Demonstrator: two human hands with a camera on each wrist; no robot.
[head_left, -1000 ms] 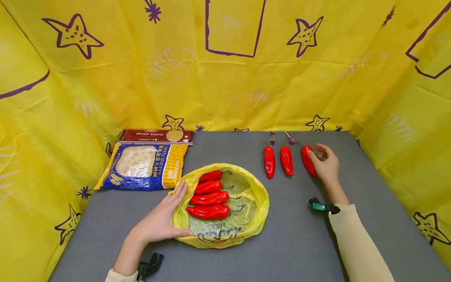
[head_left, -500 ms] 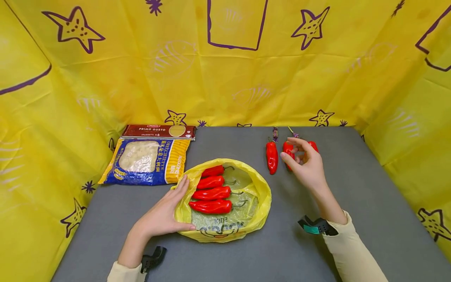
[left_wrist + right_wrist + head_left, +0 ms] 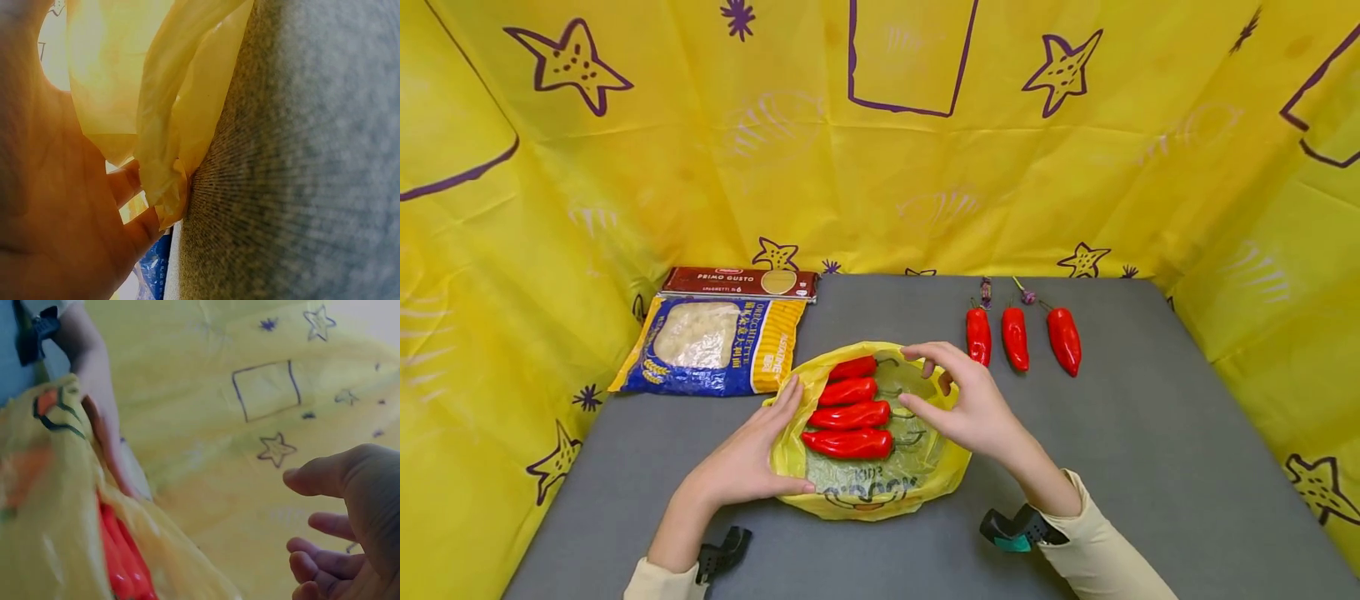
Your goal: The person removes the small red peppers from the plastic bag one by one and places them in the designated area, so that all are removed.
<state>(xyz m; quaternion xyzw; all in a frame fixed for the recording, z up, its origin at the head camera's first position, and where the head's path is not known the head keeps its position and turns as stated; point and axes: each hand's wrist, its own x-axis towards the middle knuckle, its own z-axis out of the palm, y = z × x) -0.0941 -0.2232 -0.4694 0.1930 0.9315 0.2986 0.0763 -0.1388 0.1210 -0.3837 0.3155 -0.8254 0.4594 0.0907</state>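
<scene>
A yellow plastic bag (image 3: pixel 951 467) lies with its mouth facing up, and several red peppers (image 3: pixel 850 415) lie in a row inside it. My left hand (image 3: pixel 741 467) spreads along the bag's left side, fingers fairly straight against it and thumb at its near rim. In the left wrist view, the bag's folds (image 3: pixel 162 125) rest in front of the fingers. Over the bag's right rim is my right hand (image 3: pixel 966 404), fingers loosely bent and nothing between them. On the table to the right, 3 more red peppers (image 3: pixel 1064 342) lie side by side, one partly behind the right hand.
A blue and yellow orecchiette pack (image 3: pixel 700 346) lies at the left, in front of a brown spaghetti pack (image 3: pixel 737 282). Two small purple items, one a lollipop (image 3: pixel 1027 296), lie behind the loose peppers. Yellow cloth (image 3: pixel 880 183) walls the grey table (image 3: pixel 1150 467).
My right hand has moved left from the rightmost loose pepper to over the bag, with nothing held. The loose peppers stay on the table, and the left hand keeps its place at the bag.
</scene>
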